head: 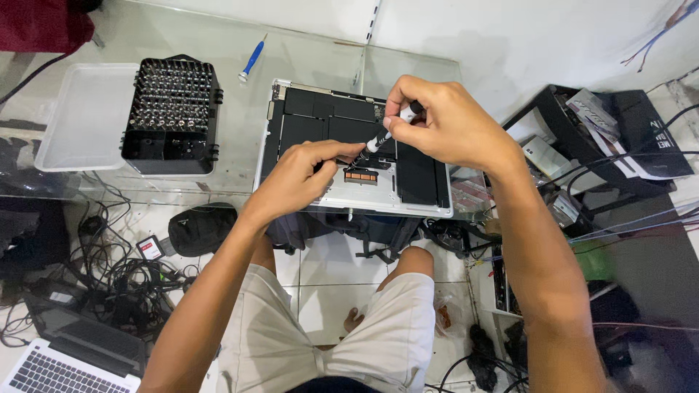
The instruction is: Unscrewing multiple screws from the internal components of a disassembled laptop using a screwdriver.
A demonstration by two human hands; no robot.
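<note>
An opened silver laptop [429, 205] lies bottom-up on a glass table [240, 182], its black battery cells and board exposed. My right hand [437, 120] grips a small black and white screwdriver [389, 131], its tip pointing down at the laptop's middle. My left hand [298, 178] rests on the laptop with fingertips pinched right by the screwdriver tip, near a small copper-coloured part [360, 175]. What the left fingers pinch is hidden.
A black screwdriver bit case [171, 113] stands left of the laptop, beside a clear plastic tray [84, 116]. A blue screwdriver [252, 58] lies at the back. Cables, a black bag [200, 227] and another laptop [65, 360] lie on the floor. A cluttered black tray [604, 138] is right.
</note>
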